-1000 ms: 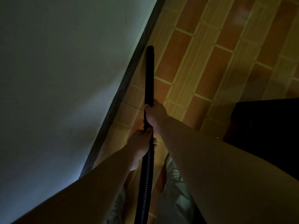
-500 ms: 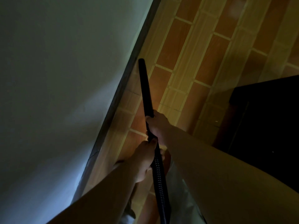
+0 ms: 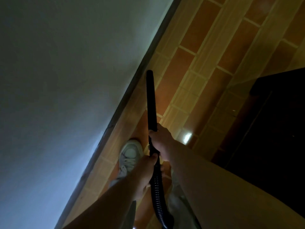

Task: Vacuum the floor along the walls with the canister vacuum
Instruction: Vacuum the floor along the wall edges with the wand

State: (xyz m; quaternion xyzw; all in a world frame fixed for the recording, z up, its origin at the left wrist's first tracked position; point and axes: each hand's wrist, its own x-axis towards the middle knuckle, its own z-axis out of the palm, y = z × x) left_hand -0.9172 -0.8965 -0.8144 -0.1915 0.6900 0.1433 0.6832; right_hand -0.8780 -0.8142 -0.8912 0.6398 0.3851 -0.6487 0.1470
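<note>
The right hand [image 3: 162,142] is clamping curled fingers round the near end of the straight black plastic vacuum wand [image 3: 151,100]. The left hand [image 3: 146,169] is gripping the ribbed black flexible hose [image 3: 157,200] just behind it, so the 2 hands are sitting close together. The wand is reaching forward from the hands, its far tip lying just beside the narrow dark baseboard [image 3: 132,90] over the orange-and-tan tiled floor [image 3: 206,55]; whether the tip is touching the tiles is unclear. The hose is running back between the 2 forearms. A white laced sneaker [image 3: 130,154] is standing between the baseboard and the hose. The plain pale wall [image 3: 66,80] is rising behind the baseboard. A large dark furniture block [image 3: 272,129] is standing well apart from the baseboard.
</note>
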